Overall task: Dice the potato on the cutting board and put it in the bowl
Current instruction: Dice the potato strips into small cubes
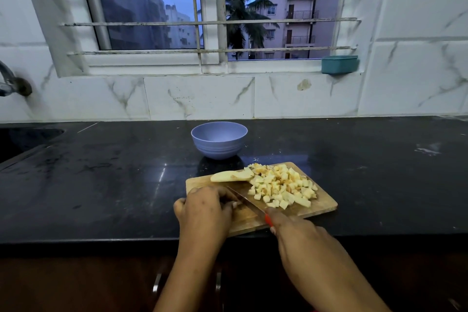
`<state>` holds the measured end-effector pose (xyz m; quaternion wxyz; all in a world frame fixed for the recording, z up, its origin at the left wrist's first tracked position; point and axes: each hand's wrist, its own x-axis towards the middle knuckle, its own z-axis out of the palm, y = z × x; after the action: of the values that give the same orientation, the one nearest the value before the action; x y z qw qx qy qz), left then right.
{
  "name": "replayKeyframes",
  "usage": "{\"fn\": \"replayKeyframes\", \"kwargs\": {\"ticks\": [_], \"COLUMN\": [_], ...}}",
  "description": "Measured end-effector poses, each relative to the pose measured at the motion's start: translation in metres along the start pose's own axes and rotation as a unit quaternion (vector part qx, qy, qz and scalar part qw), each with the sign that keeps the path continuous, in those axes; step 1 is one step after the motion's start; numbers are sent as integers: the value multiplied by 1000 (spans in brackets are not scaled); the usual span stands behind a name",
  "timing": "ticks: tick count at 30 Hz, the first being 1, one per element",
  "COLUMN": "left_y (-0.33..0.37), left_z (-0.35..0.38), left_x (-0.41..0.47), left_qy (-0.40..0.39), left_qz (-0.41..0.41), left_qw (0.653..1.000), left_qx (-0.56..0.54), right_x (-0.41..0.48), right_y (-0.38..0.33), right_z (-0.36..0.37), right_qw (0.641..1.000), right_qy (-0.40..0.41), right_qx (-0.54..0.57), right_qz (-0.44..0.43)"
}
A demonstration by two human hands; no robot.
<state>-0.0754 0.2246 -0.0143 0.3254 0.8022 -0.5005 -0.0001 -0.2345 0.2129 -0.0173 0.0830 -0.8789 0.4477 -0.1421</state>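
Diced potato is heaped on the cutting board, bowl unfilled, while a small piece is pinched by the left hand against the knife gripped by the right hand, so fingertips may be nicked.

Cutting board is sitting on the surface, lower centre of frame, near the front edge. Bowl is standing just behind it, apart. Diced potato is lying heaped on the board's right half, with a potato slice touching the heap's left. Knife is crossing the board between the heap and the left hand. Right hand is gripping the knife at lower right. Left fingers are curling over a small potato piece. Sink is sitting far left.
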Motion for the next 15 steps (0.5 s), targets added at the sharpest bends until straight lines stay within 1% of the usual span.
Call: {"fn": "replayKeyframes", "kwargs": {"ticks": [3, 6, 11, 15], "left_y": [0, 0, 0, -1], "left_z": [2, 4, 5, 5], "left_x": [-1, -3, -3, -5], "left_qy": [15, 33, 35, 40], "left_qz": [1, -1, -8, -24], "left_qw": [1000, 999, 999, 999], "left_qx": [4, 16, 6, -4], "right_x": [1, 1, 11, 8], "right_y": [-8, -18, -16, -15], "right_z": [1, 5, 5, 0], "right_qw": [997, 994, 994, 994], "right_qy": [-35, -68, -43, -32], "right_qx": [-69, -89, -96, -106], "right_qz": [17, 16, 14, -7]}}
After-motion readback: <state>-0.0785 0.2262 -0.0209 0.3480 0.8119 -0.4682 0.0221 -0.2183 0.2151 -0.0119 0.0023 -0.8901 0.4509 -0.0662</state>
